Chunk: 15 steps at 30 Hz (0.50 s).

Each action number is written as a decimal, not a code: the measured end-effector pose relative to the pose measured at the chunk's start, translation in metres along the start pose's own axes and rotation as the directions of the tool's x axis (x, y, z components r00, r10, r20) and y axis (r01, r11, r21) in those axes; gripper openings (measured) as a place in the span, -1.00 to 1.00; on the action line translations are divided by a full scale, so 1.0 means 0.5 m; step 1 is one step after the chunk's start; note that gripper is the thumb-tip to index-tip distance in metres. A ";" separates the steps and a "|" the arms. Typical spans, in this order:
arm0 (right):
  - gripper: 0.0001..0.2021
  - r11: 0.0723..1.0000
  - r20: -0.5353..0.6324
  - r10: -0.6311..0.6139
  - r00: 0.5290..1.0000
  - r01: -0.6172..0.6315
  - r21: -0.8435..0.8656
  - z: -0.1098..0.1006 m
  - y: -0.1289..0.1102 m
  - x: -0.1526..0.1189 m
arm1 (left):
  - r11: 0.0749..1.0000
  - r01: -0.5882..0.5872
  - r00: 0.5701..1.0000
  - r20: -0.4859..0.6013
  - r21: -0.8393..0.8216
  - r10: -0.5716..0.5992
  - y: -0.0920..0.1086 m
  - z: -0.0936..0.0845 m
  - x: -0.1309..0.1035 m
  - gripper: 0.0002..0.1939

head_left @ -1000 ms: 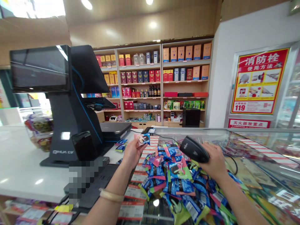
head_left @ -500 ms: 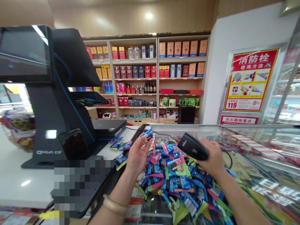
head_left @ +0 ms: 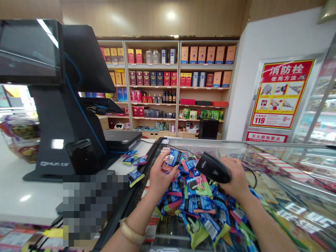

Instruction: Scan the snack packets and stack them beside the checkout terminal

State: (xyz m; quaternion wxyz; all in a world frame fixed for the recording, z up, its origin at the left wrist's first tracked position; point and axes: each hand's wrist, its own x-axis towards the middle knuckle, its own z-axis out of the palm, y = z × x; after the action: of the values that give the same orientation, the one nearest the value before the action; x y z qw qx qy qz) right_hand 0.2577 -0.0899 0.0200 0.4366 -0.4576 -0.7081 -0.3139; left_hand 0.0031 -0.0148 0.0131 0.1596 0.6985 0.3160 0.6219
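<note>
My left hand (head_left: 162, 176) pinches a small blue snack packet (head_left: 174, 157) between thumb and fingers, its barcode side showing. My right hand (head_left: 235, 177) is wrapped round a black handheld scanner (head_left: 214, 167), whose head points left toward that packet with a gap between them. Beneath both hands a heap of blue, pink and green packets (head_left: 198, 203) lies on the glass counter (head_left: 265, 168). Several more packets (head_left: 135, 177) rest on the white counter to the left.
A black checkout terminal (head_left: 70, 105) stands at the left beside a blurred-out keypad area (head_left: 91, 206). A flat black device (head_left: 123, 140) sits behind. Shelves of boxes (head_left: 153, 78) line the back, and a red poster (head_left: 282, 92) hangs on the right wall.
My left hand has come down and right with its packet, which now shows its barcode side. The scanner has shifted slightly left and down in the view.
</note>
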 end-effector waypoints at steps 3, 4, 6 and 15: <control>-0.79 0.999 0.031 -0.027 0.999 0.026 0.033 -0.005 -0.014 0.006 | 0.988 -0.127 0.992 -0.008 0.091 0.128 0.005 0.000 -0.004 -0.59; -0.80 0.999 0.039 -0.035 0.999 0.033 0.042 -0.007 -0.019 0.009 | 0.983 -0.150 0.988 -0.006 0.109 0.152 0.006 0.000 -0.006 -0.60; -0.80 0.997 0.054 -0.049 0.997 0.046 0.059 -0.009 -0.028 0.013 | 0.977 -0.174 0.985 0.011 0.121 0.174 0.007 0.002 -0.009 -0.60; -0.82 0.994 0.131 -0.043 0.990 0.029 0.101 -0.012 -0.043 0.017 | 0.952 -0.267 0.964 0.060 0.149 0.261 0.000 0.014 -0.017 -0.64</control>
State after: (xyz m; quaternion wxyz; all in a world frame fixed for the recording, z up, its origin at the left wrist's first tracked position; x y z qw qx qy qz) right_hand 0.2380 -0.0998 0.0294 0.4048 -0.4425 -0.7584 -0.2552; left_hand 0.0096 -0.0190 0.0056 0.0265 0.7570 0.2640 0.5970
